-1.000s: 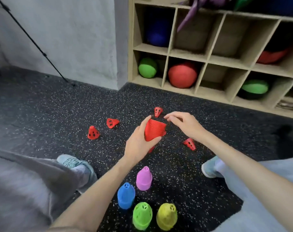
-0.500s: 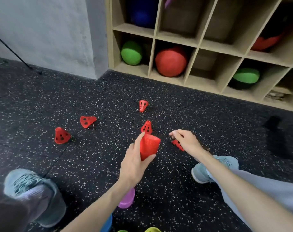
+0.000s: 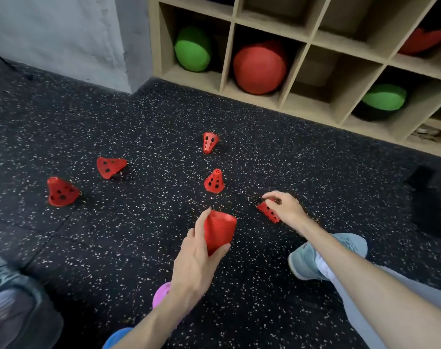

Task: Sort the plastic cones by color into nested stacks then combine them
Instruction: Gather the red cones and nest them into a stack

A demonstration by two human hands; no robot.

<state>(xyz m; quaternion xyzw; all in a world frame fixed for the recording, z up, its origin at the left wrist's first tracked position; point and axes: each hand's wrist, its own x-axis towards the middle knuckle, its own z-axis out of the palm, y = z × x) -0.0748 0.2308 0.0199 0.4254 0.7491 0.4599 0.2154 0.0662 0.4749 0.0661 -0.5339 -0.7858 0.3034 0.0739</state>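
Left hand (image 3: 196, 263) grips the red stack (image 3: 219, 231); right hand (image 3: 283, 206) pinches a tipped red cone (image 3: 268, 211). That fingertip pinch looks shallow, so the cone could slip and roll off.

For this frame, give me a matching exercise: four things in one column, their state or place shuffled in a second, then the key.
Things:
1. red stack
2. cone by right shoe
3. middle cone
4. green ball

States:
A. stands upright on the floor
B. sits in a shelf cubby
C. held by the left hand
D. pinched by the right hand

Pairs: 1-C, 2-D, 3-A, 4-B
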